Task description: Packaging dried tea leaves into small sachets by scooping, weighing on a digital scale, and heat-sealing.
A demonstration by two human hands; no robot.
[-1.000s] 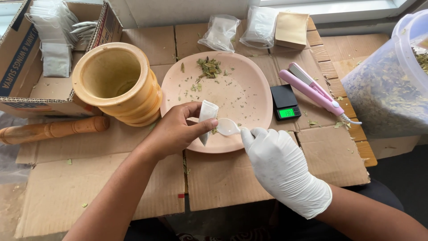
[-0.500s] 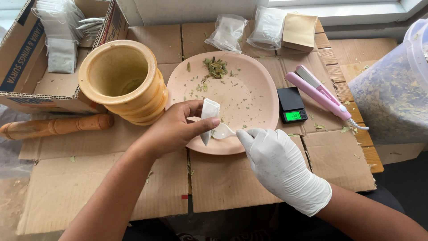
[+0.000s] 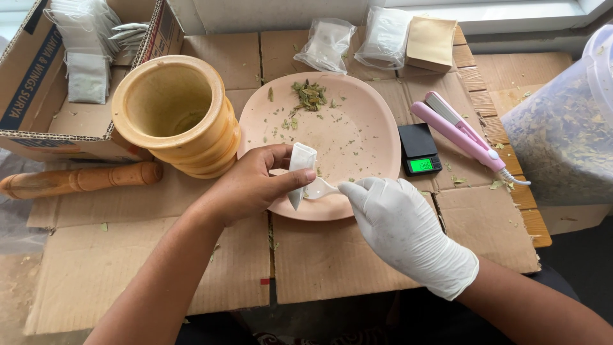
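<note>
My bare left hand (image 3: 252, 184) pinches a small white tea-bag pouch (image 3: 299, 171) upright over the near rim of a pale pink plate (image 3: 361, 137). My right hand (image 3: 399, 227), in a white glove, holds a white plastic spoon (image 3: 320, 188) whose bowl meets the lower end of the pouch. A small heap of dried green leaves (image 3: 310, 94) lies at the far side of the plate, with crumbs scattered across it.
A yellow wooden mortar (image 3: 175, 115) stands left of the plate, its pestle (image 3: 76, 179) lying nearer me. A small black scale (image 3: 419, 150) and pink heat sealer (image 3: 463, 136) sit right. A tub of dried leaves (image 3: 565, 128), bagged pouches (image 3: 329, 43) and a cardboard box (image 3: 38, 96) surround them.
Both hands stay together at the plate's near rim; the spoon has shifted slightly closer under the pouch. The view has drifted a little.
</note>
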